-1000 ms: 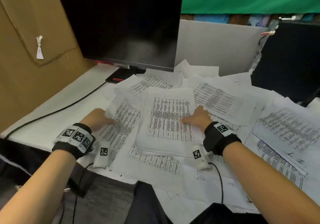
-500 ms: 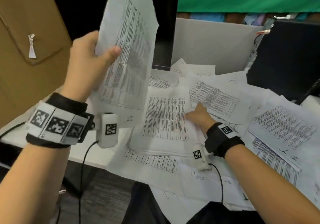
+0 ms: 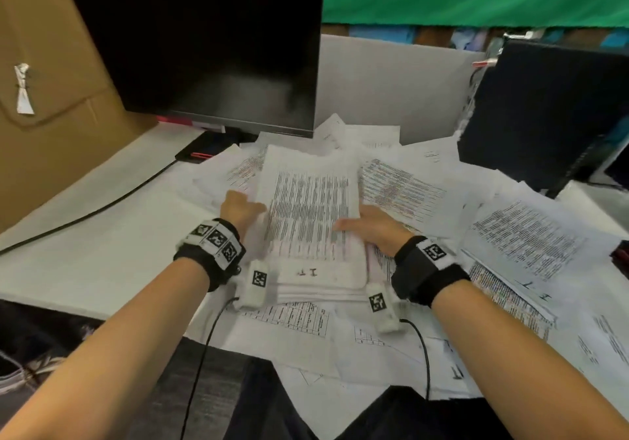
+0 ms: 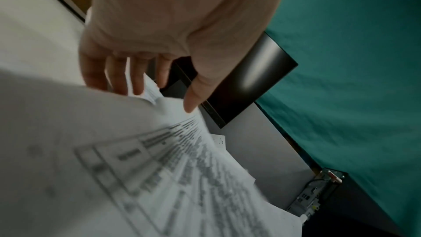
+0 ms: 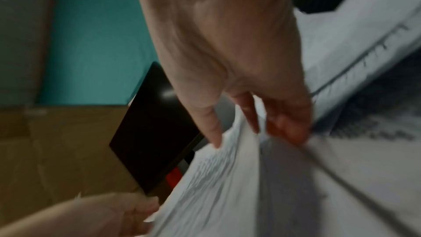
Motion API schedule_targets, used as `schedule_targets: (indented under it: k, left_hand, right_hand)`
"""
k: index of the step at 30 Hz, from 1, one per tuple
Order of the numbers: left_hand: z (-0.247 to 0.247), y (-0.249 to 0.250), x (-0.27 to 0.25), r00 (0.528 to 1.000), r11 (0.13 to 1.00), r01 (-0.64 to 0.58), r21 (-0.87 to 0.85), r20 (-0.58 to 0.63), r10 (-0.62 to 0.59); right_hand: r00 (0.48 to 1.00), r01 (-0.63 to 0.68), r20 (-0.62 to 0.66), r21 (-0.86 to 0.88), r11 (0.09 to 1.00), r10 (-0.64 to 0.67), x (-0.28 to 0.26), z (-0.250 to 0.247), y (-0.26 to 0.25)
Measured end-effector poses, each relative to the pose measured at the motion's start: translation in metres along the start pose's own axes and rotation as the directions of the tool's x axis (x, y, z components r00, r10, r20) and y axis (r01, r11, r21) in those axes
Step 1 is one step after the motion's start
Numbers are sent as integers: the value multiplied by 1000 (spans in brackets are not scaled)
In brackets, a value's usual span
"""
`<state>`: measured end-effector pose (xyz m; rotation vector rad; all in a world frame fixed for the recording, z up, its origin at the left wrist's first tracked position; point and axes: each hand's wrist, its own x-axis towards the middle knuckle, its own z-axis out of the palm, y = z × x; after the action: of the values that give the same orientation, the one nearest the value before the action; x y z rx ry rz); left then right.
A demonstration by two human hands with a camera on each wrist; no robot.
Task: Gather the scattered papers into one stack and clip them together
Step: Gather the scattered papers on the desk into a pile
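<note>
A thick stack of printed papers (image 3: 306, 222) lies in the middle of the desk, its top sheet marked by hand near the front edge. My left hand (image 3: 240, 208) holds the stack's left edge. In the left wrist view the thumb lies over the top sheet (image 4: 136, 159) and the fingers (image 4: 118, 78) go beneath it. My right hand (image 3: 371, 227) grips the right edge, thumb on top. In the right wrist view its fingers (image 5: 289, 129) curl under the stack (image 5: 216, 186). More loose sheets (image 3: 524, 235) lie scattered around and under the stack.
A dark monitor (image 3: 204, 48) stands behind the papers, with a grey partition (image 3: 391, 92) beside it. A black computer tower (image 3: 544, 116) is at the back right. Cardboard (image 3: 51, 116) walls the left side. A black cable (image 3: 102, 208) crosses the white desk (image 3: 85, 262).
My left hand lifted a sheet from the left of the pile, raised it, then brought it down onto the stack. The right hand moved from pressing the stack's top to gripping its right edge.
</note>
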<state>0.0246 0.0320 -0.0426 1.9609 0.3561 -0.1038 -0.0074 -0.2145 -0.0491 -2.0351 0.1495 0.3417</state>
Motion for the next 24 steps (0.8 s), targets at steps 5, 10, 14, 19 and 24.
schedule_targets:
  k: [5,10,14,19,24]
  left_hand:
    - [12,-16,1,991,978,88,189,82,-105]
    - [19,-23,4,990,969,127,213,34,-138]
    - [21,-23,6,996,986,82,146,30,-88]
    - [9,-27,9,997,996,25,88,70,-31]
    - [7,-32,11,996,995,-56,79,73,50]
  right_hand:
    - [980,-172,-175,-479,861,98,-1,-9,6]
    - [977,-137,-201,-362,922,66,-5,-13,4]
    - [984,-107,-173,-370,923,44,-9,-12,0]
    - [992,-106,-89,-179,978,92,-9,-11,8]
    - [990,-87,-126,-129,988,70,-1,-12,16]
